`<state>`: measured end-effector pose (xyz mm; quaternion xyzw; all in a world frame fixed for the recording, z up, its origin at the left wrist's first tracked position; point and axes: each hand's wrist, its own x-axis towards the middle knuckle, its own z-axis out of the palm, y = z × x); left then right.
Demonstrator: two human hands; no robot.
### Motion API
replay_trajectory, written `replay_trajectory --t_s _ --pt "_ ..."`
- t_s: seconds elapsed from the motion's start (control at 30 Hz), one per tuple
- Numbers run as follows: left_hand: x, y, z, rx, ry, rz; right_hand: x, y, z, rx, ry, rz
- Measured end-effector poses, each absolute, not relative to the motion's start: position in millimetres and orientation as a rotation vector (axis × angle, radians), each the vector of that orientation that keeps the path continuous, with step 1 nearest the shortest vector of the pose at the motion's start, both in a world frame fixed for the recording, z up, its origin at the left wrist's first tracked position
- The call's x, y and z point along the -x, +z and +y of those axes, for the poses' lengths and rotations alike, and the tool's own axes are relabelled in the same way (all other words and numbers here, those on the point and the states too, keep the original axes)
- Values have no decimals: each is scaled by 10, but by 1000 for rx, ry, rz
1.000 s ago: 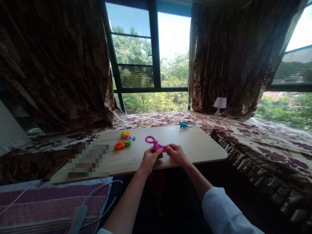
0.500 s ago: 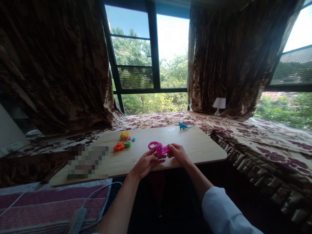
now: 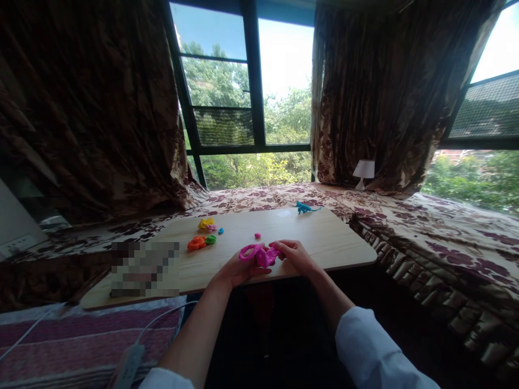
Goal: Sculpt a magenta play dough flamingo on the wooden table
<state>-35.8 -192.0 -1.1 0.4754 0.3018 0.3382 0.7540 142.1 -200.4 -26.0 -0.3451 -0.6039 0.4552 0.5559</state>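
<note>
Between my two hands, above the near edge of the table, is a piece of magenta modelling clay with a long loop at its left end. My left hand is curled under and around it from the left, fingers closed on it. On the other side, my right hand pinches its right end between thumb and fingers. A small pink lump lies on the table just beyond the clay. Farther left sit lumps of orange clay, green clay, yellow clay, pale pink clay and a small blue bit.
A blue toy dinosaur stands near the table's far edge. At the left end lies a blurred-out rectangular object. A power strip with a white cable rests on the striped cloth. A small lamp stands by the window.
Both hands have tilted the magenta clay and brought it slightly lower and nearer; its loop now points left toward me. The small pink lump behind it has come into view.
</note>
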Motion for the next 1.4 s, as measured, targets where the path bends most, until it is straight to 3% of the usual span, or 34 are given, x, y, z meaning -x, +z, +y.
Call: replay_trajectory --t_s 0.27,1.4 --pt "146 -204 -1937 -1053 1217 766 -1389 -302 -1976 862 990 -1403" --pt "135 -251 -1926 -1236 1080 835 -1395 -308 -2003 812 923 -1406"
